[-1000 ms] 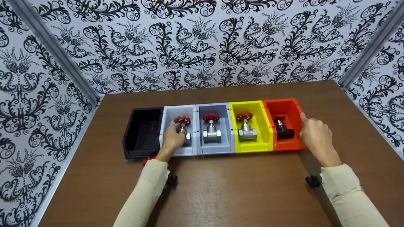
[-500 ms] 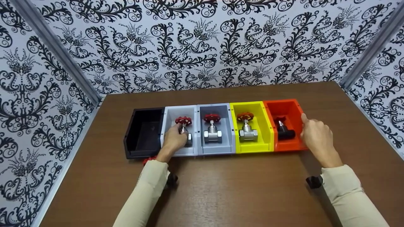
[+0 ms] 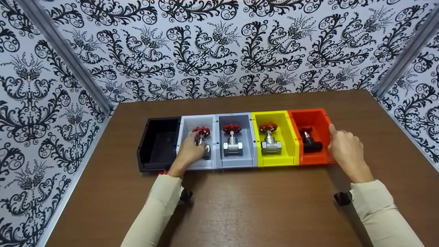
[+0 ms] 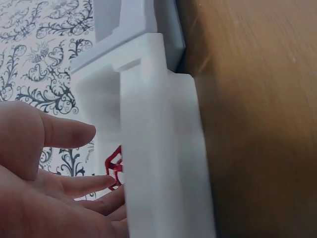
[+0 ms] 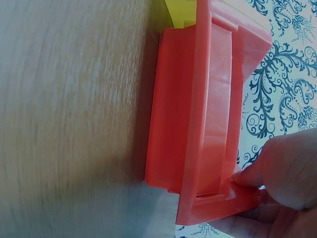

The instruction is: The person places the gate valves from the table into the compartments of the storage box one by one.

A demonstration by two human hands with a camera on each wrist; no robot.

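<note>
My left hand (image 3: 190, 151) reaches into the white bin (image 4: 148, 99), beside a metal valve (image 3: 207, 151) with a red handwheel (image 3: 201, 131). In the left wrist view its thumb stands apart from the loosely extended fingers. A fingertip is at or near the red handwheel (image 4: 113, 171); contact is unclear, and the bin's front wall hides the valve body. On the far right my right hand (image 3: 346, 151) grips the side wall of the red bin (image 3: 310, 159), thumb on the inner side, fingers outside. Inside that bin lies a black valve (image 3: 311, 145) with a red handle.
The bins stand in one joined row. A grey bin (image 3: 238, 161) and a yellow bin (image 3: 277, 160) each hold a silver valve with a red handwheel. A black bin (image 3: 143, 154) ends the row at left. Another red handwheel (image 3: 163, 172) shows partly under my left wrist.
The head view has shifted slightly. My left thumb appears a little farther from the valve's stem than before. The right hand keeps its hold on the red bin.
</note>
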